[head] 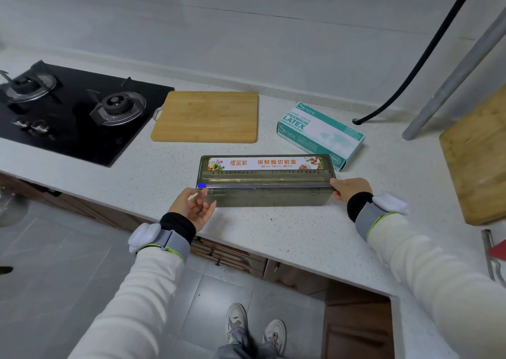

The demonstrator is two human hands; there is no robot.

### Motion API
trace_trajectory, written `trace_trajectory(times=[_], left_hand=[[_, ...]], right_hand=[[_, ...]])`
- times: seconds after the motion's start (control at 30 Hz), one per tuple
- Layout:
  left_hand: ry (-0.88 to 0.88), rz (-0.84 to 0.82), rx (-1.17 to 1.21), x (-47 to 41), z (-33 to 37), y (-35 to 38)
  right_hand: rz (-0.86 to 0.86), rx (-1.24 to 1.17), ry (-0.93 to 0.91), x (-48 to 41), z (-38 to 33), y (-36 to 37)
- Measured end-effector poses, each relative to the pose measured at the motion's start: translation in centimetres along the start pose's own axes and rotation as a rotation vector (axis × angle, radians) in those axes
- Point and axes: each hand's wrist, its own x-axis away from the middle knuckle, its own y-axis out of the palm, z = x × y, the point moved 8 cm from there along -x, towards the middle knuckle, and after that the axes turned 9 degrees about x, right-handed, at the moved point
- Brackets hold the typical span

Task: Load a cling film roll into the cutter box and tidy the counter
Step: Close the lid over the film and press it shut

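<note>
Much of the scene is cut off: a second wooden board [477, 161] runs out of the right edge, a red-and-metal object [494, 254] below it is too clipped to identify, and the gas hob [74, 112] loses its far-left burner at the frame edge. The cling film roll [262, 180] shows only dimly through the smoky translucent plastic of the cutter box [265, 186], which lies lengthwise on the speckled white counter [287, 238] near its front edge. The right hand [349, 190] grips the box's right end, its fingertips hidden behind the corner; the left hand [195, 208] hovers at the box's left end, palm up with fingers loosely curled and parted, and whether it touches the box cannot be told. A small blue slider [201, 185] sits at the left end of the cutting rail. The box's label carries "CLING" and the Chinese text 橙蓝紫 and 保鲜膜切割盒 in orange, flanked by pictures of vegetables; the smaller print is unreadable. Just beyond the box's right end lies a teal-and-white cardboard glove box [320, 134] printed "Sriex" and "PREMIUM LATEX". Farther left rests a rectangular bamboo chopping board [205, 116] with rounded corners and a metal loop handle, beside the glossy black hob. A black hose [410, 71] and a grey metal pipe [451, 84] slant down to the counter at far right.
</note>
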Motion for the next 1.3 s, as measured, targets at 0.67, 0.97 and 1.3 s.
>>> trace_trajectory(times=[0.67,0.97,1.3], left_hand=[[0.419,0.248,-0.781,-1.7,3.8,0.3],[0.438,0.213,-0.608,-1.5,3.8,0.4],[0.466,0.224,-0.67,-0.8,4.3,1.5]], right_hand=[[0.013,-0.008,0.033,0.9,-0.1,-0.3],[0.008,0.006,0.054,1.1,0.0,-0.3],[-0.051,-0.027,0.021,1.5,-0.8,-0.3]])
